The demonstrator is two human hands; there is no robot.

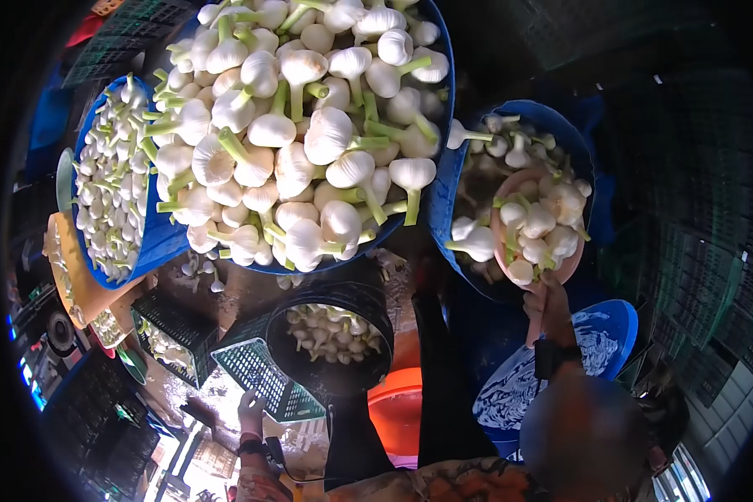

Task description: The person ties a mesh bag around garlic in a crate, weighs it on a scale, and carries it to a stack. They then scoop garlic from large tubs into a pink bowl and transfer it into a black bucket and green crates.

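Note:
My right hand point(545, 303) is closed around the handle of a pinkish scoop point(497, 233). Garlic bulbs point(540, 219) fill the scoop, which sits inside a blue barrel point(448, 188) with more garlic around it. At the lower left, my left hand point(252, 412) is beside a green plastic crate point(263, 372), its fingers loosely apart and nothing visible in them. Whether it touches the crate is unclear. A large heap of white garlic with green stems point(293, 163) rises from a blue container point(453, 63) at the top centre.
Another blue tub point(161, 230) of garlic stands left. A black bucket point(356, 293) holds garlic below the heap. An orange-red tub point(396, 410) is between my legs. A blue tub with whitish streaked contents point(627, 322) is lower right. Another crate point(201, 335) stands lower left.

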